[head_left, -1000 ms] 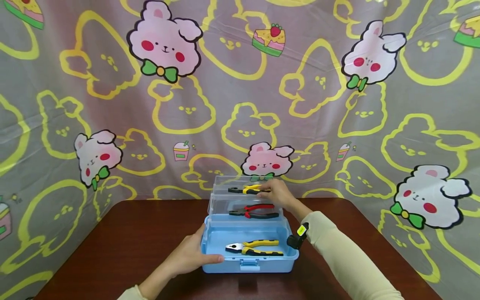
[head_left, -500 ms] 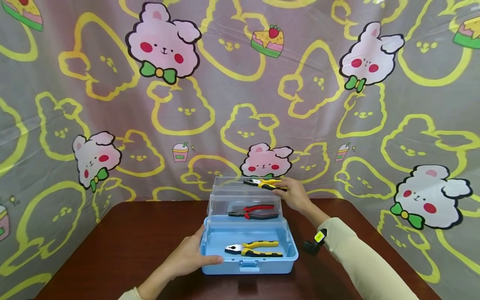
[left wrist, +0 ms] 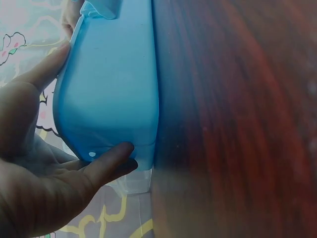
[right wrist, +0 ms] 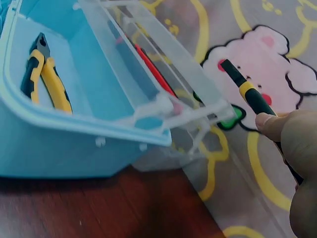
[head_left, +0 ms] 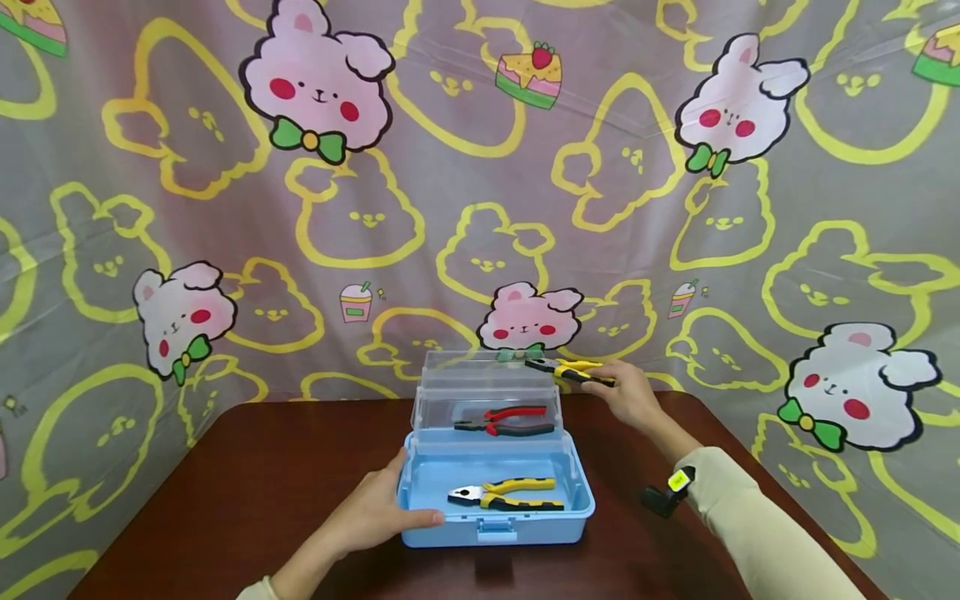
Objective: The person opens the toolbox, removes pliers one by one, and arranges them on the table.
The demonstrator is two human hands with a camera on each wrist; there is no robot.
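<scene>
Right hand (head_left: 632, 397) pinching pliers (head_left: 572, 375) aloft by the upper tray's (head_left: 465, 380) right end, straight-fingered left hand (head_left: 373, 510) on the box (head_left: 543, 533), a person appears mid-transfer, the next move seemingly calling for a controlled set-down.

Creased grey drape (head_left: 453, 182) encloses rear and both sides; print comprises yellow bunny outlines (head_left: 487, 266), red-cheeked bunny heads (head_left: 321, 77) with green bows (head_left: 309, 141), cake slices (head_left: 528, 79) and drink cups (head_left: 356, 305). Surface (head_left: 300, 450): reddish-brown wood grain, far corners rounded.

toolbox (head_left: 540, 532) on table (head_left: 300, 450) | pliers (head_left: 501, 502) in toolbox | trays (head_left: 437, 415) behind pliers
</scene>
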